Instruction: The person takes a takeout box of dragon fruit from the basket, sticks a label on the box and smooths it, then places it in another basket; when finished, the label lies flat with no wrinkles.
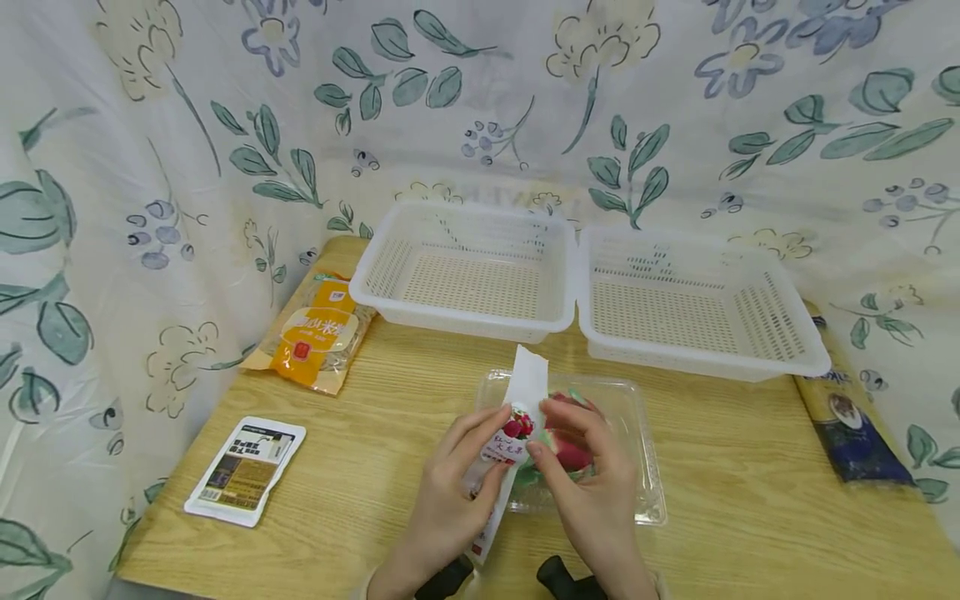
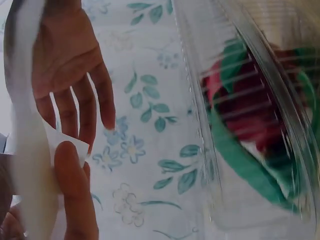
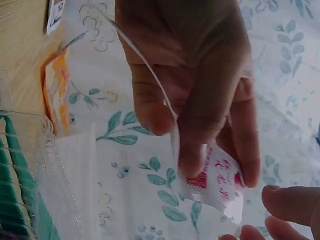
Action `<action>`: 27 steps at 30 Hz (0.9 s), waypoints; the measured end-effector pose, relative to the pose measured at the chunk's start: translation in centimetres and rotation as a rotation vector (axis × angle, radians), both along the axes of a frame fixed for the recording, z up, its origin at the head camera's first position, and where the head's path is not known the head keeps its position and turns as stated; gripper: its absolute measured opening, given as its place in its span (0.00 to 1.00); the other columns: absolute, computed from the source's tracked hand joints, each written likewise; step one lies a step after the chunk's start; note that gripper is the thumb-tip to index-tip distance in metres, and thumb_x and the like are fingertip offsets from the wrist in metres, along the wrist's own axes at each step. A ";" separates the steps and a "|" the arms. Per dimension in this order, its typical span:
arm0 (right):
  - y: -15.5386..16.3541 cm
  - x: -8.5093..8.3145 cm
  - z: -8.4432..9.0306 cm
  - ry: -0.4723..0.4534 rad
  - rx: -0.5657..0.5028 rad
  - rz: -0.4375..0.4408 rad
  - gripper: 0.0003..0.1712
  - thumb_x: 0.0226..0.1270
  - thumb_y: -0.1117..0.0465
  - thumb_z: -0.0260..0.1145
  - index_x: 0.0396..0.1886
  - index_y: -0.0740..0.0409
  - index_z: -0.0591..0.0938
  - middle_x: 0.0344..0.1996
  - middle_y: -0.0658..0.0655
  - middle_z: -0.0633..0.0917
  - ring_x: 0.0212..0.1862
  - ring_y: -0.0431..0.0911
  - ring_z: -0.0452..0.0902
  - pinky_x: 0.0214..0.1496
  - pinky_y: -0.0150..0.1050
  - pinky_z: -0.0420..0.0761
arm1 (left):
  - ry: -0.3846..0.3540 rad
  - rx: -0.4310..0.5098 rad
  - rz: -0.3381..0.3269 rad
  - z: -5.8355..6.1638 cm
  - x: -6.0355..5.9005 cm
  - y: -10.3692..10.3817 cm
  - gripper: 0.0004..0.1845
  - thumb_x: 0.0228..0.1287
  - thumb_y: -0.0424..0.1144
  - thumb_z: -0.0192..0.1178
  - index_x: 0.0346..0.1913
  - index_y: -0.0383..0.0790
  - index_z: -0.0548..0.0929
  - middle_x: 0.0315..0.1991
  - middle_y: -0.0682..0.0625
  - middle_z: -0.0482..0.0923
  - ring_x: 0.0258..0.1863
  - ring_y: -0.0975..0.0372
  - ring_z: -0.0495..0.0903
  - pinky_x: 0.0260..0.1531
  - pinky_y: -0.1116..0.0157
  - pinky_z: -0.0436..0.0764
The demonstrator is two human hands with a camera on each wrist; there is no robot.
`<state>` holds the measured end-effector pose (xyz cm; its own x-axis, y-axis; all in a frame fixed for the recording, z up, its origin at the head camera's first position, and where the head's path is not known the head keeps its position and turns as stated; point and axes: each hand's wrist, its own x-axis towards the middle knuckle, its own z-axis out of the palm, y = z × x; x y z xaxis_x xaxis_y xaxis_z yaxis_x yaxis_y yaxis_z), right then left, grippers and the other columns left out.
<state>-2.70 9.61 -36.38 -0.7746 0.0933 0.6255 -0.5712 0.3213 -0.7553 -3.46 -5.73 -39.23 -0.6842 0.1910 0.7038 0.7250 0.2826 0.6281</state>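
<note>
1. Flat white packet (image 1: pixel 246 469) with a dark printed label lies at the left front of the bench (image 1: pixel 375 433); the orange noodle bag (image 1: pixel 318 331) lies behind it near the left edge.
2. Two white slotted baskets stand side by side at the back: left basket (image 1: pixel 465 271), right basket (image 1: pixel 697 304), rims touching or nearly so.
3. Left hand (image 1: pixel 450 492): fingers (image 1: pixel 480 421) curled, pinching the white paper label strip (image 1: pixel 517 408) from the left. The strip stands upright over the near left corner of the clear box (image 1: pixel 637 450).
4. Right hand (image 1: pixel 588 475): fingers (image 1: pixel 558 417) curled, pinching the same strip from the right, at its printed red part.
5. The clear box rests on the bench centre front, just before the baskets. Red fruit with green parts (image 1: pixel 570 454) lies inside, partly hidden by the right hand.
6. Dark blue packet (image 1: pixel 847 425) lies at the right edge of the bench.
</note>
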 end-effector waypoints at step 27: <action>-0.1 0.3 -0.9 -0.066 0.026 0.055 0.12 0.50 0.79 0.70 0.31 0.61 0.83 0.37 0.59 0.87 0.40 0.37 0.83 0.31 0.27 0.82 | -0.124 -0.061 -0.148 -0.1 1.0 0.3 0.43 0.45 0.17 0.66 0.69 0.34 0.66 0.58 0.39 0.70 0.46 0.56 0.75 0.28 0.79 0.78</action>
<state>-2.35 9.53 -37.29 -0.8175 0.0339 0.5750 -0.5382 0.3107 -0.7835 -2.51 -5.40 -39.30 -0.7260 0.3355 0.6003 0.6798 0.2185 0.7001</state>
